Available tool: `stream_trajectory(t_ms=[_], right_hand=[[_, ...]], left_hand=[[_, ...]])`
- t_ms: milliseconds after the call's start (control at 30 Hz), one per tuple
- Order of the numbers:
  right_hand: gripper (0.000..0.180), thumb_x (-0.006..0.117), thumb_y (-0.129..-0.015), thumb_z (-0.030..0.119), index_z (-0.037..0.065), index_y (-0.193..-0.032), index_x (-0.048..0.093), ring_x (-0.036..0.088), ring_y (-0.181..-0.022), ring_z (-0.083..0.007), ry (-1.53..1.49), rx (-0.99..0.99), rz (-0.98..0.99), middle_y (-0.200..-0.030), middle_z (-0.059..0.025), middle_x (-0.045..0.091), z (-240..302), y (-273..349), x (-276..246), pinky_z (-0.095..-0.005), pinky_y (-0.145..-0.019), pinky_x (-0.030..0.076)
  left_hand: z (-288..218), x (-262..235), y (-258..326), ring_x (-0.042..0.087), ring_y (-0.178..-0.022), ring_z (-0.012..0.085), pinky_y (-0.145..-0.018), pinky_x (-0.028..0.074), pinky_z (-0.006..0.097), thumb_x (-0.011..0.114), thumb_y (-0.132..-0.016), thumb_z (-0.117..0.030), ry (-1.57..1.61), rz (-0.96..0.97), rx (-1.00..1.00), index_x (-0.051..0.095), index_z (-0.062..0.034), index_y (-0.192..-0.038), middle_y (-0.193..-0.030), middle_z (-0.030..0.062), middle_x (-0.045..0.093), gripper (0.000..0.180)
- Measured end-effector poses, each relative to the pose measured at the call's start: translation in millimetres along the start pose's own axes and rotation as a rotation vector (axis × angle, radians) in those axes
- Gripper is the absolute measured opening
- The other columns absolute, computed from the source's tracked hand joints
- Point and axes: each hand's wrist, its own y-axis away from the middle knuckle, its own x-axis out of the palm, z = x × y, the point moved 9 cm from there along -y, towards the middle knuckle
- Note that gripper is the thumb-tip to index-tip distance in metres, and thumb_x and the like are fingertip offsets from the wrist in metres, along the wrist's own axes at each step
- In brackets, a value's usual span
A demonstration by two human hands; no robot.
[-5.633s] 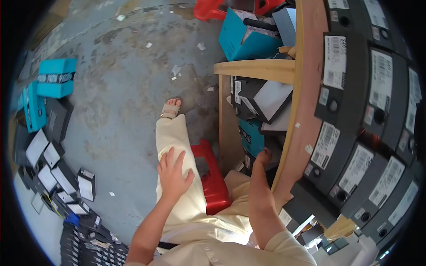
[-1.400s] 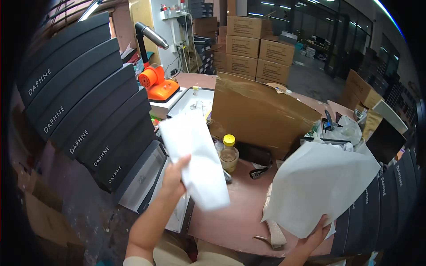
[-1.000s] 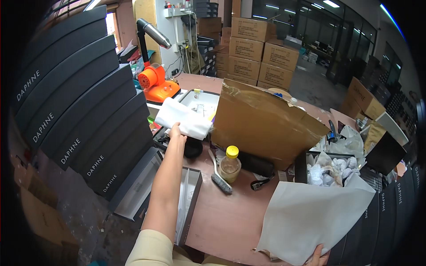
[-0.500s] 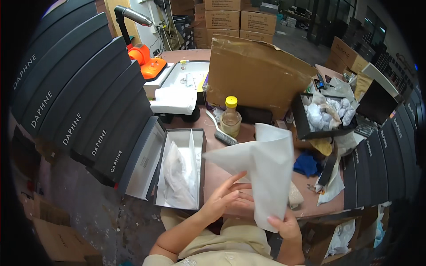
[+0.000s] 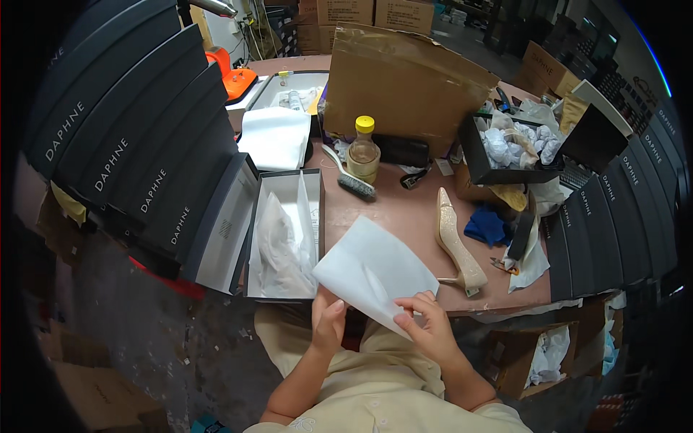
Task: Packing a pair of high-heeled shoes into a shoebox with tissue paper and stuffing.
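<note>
both hands, left hand [image 5: 328,326] and right hand [image 5: 431,328], grip white tissue paper [image 5: 375,270]; open shoe box [image 5: 285,234] beside

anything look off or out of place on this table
A lone beige high-heeled shoe lies on its side near the table edge, with no partner visible. Both hands, left hand and right hand, hold white tissue paper.

- The white tissue sheet [image 5: 375,270] covers the left hand [image 5: 328,325] fingertips.
- The table [image 5: 404,216] edge behind the sheet is hidden too.
- Stuff inside the open shoe box [image 5: 285,234], left of that hand, is wrapped, can't tell what.
</note>
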Motion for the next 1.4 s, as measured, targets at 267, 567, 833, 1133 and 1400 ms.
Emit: stream_trajectory(t_ms=[267, 567, 833, 1133, 1400], right_hand=[[0.006, 0.063, -0.083, 0.005, 0.000, -0.083, 0.061, 0.054, -0.066, -0.0195, 0.004, -0.352, 0.091, -0.076, -0.0105, 0.055, 102, -18, -63, -0.0274, -0.058, 0.042], [0.017, 0.060, -0.090, 0.015, -0.001, -0.094, 0.060, 0.046, -0.063, -0.0057, 0.068, -0.190, -0.565, -0.073, 0.0026, 0.055, 12, -96, -186, -0.0198, -0.058, 0.036], [0.055, 0.078, -0.068, 0.019, 0.002, -0.116, 0.055, 0.053, -0.104, -0.0332, 0.179, -0.383, 0.152, -0.112, -0.0161, 0.055, 81, -32, -30, -0.0407, -0.090, 0.043], [0.026, 0.074, -0.075, 0.021, 0.004, -0.090, 0.059, 0.063, -0.068, -0.0208, 0.099, -0.250, 0.224, -0.081, -0.0077, 0.061, 60, -27, 21, -0.0296, -0.058, 0.049], [0.021, 0.071, -0.078, 0.021, 0.005, -0.088, 0.061, 0.064, -0.065, -0.0211, -0.002, -0.007, 0.157, -0.073, -0.0067, 0.062, 36, -38, 18, -0.0315, -0.056, 0.049]], left_hand=[[-16, 29, -12, 0.041, -0.124, 0.0197, -0.104, 0.031, 0.034, 0.078, -0.070, -0.032, -0.242, 0.502, 0.029, 0.035, 0.0063, -0.137, -0.136, 0.0160, 0.044, 0.089], [38, 2, 24, 0.060, -0.079, 0.0097, -0.073, 0.049, 0.025, 0.069, -0.080, -0.001, -0.168, 0.356, -0.455, 0.068, 0.0047, -0.095, -0.086, 0.0061, 0.068, 0.016], [-28, 6, 12, 0.063, -0.076, 0.0119, -0.070, 0.052, 0.026, 0.072, -0.079, -0.005, -0.319, 0.010, -0.273, 0.067, 0.0076, -0.091, -0.085, 0.0092, 0.068, 0.017], [-48, 13, -7, 0.051, -0.053, 0.0028, -0.045, 0.041, 0.020, 0.075, -0.079, -0.013, -0.483, -0.123, 0.036, 0.065, 0.0006, -0.067, -0.058, -0.0019, 0.059, 0.021], [-60, -1, -4, 0.043, -0.053, 0.0017, -0.045, 0.034, 0.020, 0.079, -0.075, -0.019, -0.575, -0.175, 0.084, 0.062, -0.0005, -0.062, -0.056, -0.0060, 0.054, 0.028]])
